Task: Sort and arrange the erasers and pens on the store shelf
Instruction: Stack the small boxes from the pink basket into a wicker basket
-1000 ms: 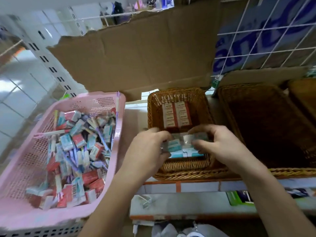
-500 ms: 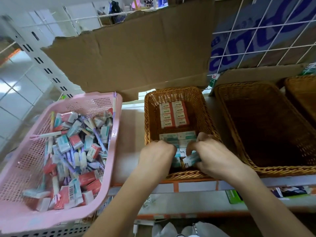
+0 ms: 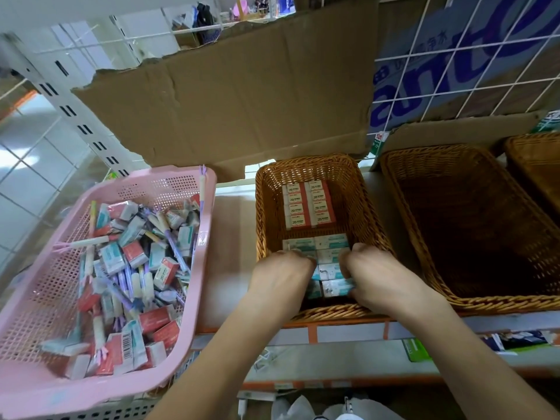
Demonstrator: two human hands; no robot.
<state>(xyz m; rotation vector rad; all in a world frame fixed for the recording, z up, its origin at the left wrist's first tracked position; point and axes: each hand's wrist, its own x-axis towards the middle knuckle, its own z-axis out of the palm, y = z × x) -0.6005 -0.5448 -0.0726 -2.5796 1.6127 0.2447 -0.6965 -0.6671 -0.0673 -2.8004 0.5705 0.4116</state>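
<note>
At the near end of the small basket (image 3: 263, 213), by the front edge of the shelf (image 3: 233, 253), teal erasers (image 3: 331, 268) are gripped by the right hand (image 3: 375, 277). The left hand (image 3: 281, 280) is curled beside them, but its hold is hidden and cannot be told. The row is best pressed flat and snug, clear of the red erasers (image 3: 309, 207) at the far end.
</note>
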